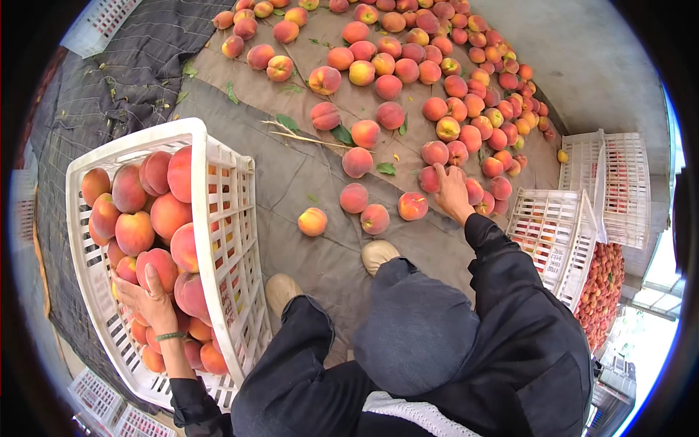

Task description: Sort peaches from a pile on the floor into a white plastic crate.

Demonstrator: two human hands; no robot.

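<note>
A white slotted plastic crate, tilted with its open side facing me, stands at my left and holds many peaches. Inside it my left hand rests against the fruit, thumb laid over a large peach and fingers spread to the left. Its palm side is hidden, so a grip is not plain. On the ground sheet, my right hand reaches down among loose peaches. Its fingertips touch the right side of a red peach; what lies under the palm cannot be seen.
Many loose peaches and some leaves lie on a brown ground sheet. White crates stand at the right by a grey wall, near a mass of peaches. Dark fabric covers the left ground. My shoes are close to three peaches.
</note>
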